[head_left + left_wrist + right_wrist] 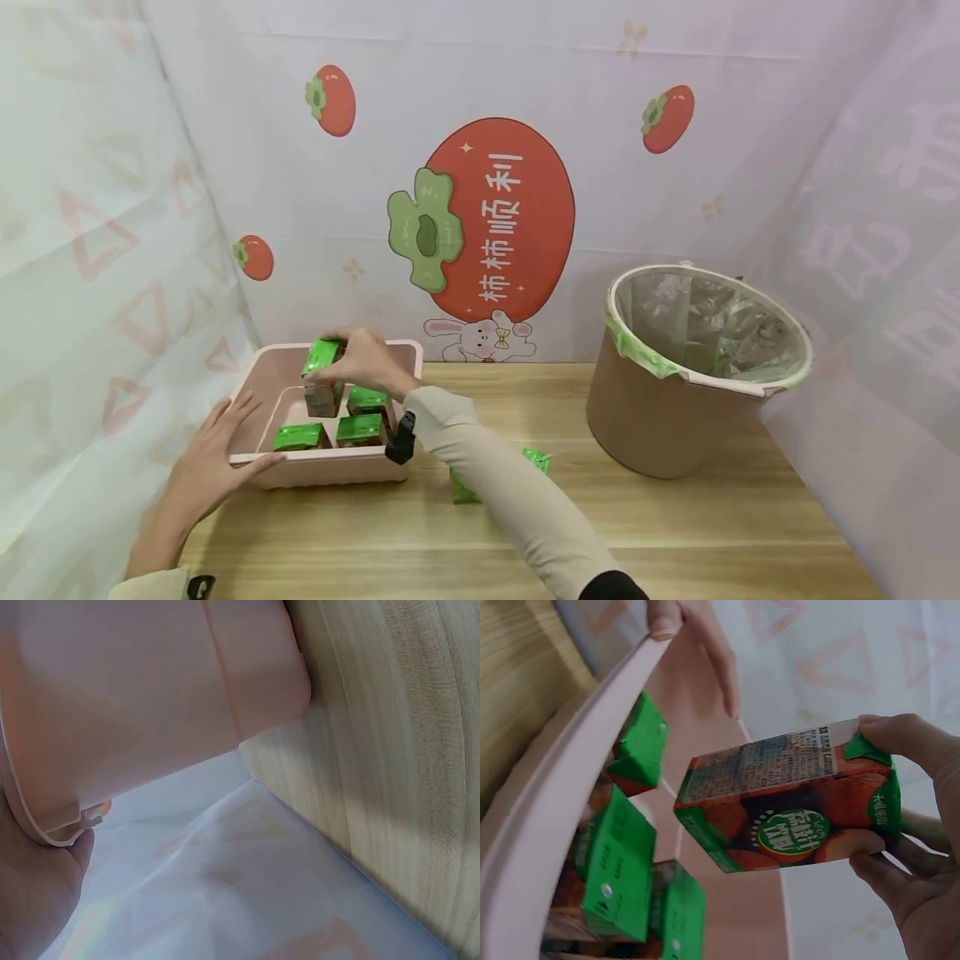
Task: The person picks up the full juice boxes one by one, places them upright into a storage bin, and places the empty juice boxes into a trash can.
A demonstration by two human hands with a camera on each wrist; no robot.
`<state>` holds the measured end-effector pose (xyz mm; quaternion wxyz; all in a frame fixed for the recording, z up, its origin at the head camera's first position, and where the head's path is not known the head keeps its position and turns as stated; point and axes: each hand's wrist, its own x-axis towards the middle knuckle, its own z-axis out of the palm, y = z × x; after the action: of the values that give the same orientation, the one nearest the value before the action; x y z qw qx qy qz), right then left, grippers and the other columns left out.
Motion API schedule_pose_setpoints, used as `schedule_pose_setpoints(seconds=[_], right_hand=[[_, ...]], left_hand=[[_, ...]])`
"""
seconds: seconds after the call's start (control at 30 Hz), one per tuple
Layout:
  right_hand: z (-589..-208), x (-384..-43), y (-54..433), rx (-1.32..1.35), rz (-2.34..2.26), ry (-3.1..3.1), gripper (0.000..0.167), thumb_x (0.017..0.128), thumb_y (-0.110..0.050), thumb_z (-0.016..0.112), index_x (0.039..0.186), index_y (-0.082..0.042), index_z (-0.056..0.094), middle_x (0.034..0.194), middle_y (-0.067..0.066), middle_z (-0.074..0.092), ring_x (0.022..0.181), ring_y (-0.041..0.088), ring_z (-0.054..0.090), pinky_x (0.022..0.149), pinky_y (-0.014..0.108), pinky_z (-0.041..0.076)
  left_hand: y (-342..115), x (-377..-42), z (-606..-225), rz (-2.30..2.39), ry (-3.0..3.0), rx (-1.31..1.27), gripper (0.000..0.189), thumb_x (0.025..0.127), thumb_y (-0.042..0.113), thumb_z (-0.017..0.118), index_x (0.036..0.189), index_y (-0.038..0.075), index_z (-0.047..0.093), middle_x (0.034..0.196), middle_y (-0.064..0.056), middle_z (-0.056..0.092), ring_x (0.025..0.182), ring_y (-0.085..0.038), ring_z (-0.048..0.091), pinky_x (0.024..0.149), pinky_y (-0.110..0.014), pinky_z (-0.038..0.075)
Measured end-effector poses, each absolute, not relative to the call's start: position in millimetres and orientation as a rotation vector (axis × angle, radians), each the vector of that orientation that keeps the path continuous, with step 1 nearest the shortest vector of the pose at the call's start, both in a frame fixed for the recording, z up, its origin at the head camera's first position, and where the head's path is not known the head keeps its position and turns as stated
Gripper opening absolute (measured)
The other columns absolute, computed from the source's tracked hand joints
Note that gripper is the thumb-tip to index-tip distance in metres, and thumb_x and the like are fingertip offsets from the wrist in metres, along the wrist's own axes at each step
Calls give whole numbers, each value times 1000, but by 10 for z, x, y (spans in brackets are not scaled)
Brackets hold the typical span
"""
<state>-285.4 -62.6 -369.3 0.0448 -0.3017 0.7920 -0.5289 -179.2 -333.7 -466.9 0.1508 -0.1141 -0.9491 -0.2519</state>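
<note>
My right hand (363, 362) pinches a juice box (780, 802) by its green top end, with the thumb on one side and fingers on the other. In the head view, that box is over the inside of a pale pink plastic basket (337, 468). Inside the basket stand 3 more green-topped juice boxes, one (298, 437) at the front left, another (362, 430) beside it, and one (367, 400) behind. My left hand (210, 454) rests on the basket's front left corner, fingers spread along the left rim and thumb over the front rim.
A bin (660, 425) with a clear liner stands at the right of the wooden table (420, 542). Green packaging (536, 458) lies on the table, partly hidden by my right forearm. Printed cloth walls (570, 100) enclose the back and sides.
</note>
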Motion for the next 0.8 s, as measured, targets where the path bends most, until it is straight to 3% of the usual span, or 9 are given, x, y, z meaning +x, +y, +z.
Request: schedule_pose_setpoints(seconds=[0.4, 0.53, 0.8], right_hand=[[-3998, -2876, -1049, -952, -1339, 2631, 64, 81, -24, 94, 137, -5, 70, 107, -3, 73, 78, -3, 57, 66, 7, 49], [-4130, -2854, -1120, -932, -1255, 2662, 63, 81, -25, 94, 136, -6, 70, 111, -4, 73, 78, -4, 56, 65, 5, 47], [-4328, -2886, -1118, -752, -1069, 2778, 63, 78, -32, 97, 132, -11, 73, 106, -8, 73, 76, -3, 54, 63, 6, 44]], left_hand=[[-3403, -1755, -4696, -715, -2741, -301, 99, 87, 44, 85, 166, 12, 34, 169, -19, 34, 161, -40, 13, 93, -84, 34], [-3427, -1728, -4708, -730, -2740, -309, 99, 87, 42, 85, 167, 13, 33, 170, -19, 33, 161, -39, 11, 96, -85, 32], [-3366, -1810, -4737, -728, -2749, -336, 100, 88, 44, 85, 167, 12, 33, 172, -16, 31, 163, -35, 8, 103, -84, 27]])
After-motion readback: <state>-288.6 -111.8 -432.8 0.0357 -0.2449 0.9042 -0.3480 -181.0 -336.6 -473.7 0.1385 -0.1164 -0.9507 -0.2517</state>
